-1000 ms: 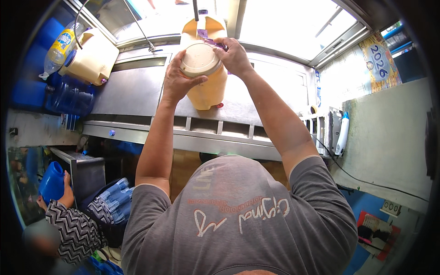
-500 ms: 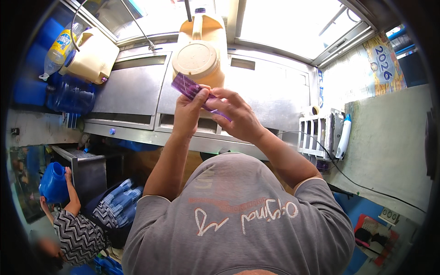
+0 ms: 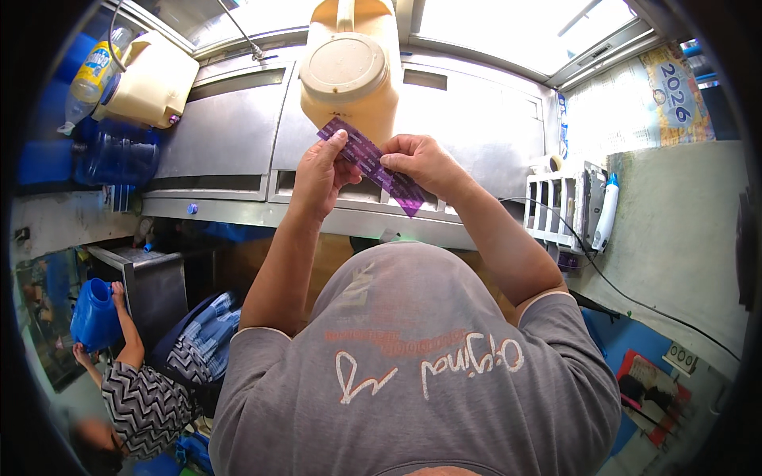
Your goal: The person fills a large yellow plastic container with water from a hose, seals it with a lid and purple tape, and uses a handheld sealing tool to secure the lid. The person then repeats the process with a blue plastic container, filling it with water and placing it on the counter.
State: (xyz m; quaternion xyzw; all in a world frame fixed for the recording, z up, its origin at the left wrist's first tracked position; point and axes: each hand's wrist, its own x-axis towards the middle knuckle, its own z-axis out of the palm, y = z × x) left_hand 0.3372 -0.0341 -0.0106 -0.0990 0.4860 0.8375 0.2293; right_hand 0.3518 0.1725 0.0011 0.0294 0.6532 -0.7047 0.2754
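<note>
A printed purple plastic strip [image 3: 367, 159], flat and shiny, slants down to the right between my hands. My left hand [image 3: 319, 176] pinches its upper left part between thumb and fingers. Closed on its upper right edge are the thumb and fingertips of my right hand [image 3: 429, 165]. Just beyond the strip, a cream plastic jug [image 3: 353, 99] with a round wide lid [image 3: 344, 65] lies on the metal counter [image 3: 226, 127]. The strip's upper end overlaps the jug's near side in view; whether they touch I cannot tell.
Another cream jug [image 3: 155, 78], a clear bottle [image 3: 89, 83] and a blue water container [image 3: 119, 163] stand at the left. A white rack [image 3: 556, 208] with a cable [image 3: 635, 305] is on the right. At lower left a person [image 3: 147, 401] holds a blue jug [image 3: 93, 313].
The strip has turned flatter toward me, showing its full length. My right hand has gone from spread fingers to a pinch on the strip's edge. The view has shifted slightly.
</note>
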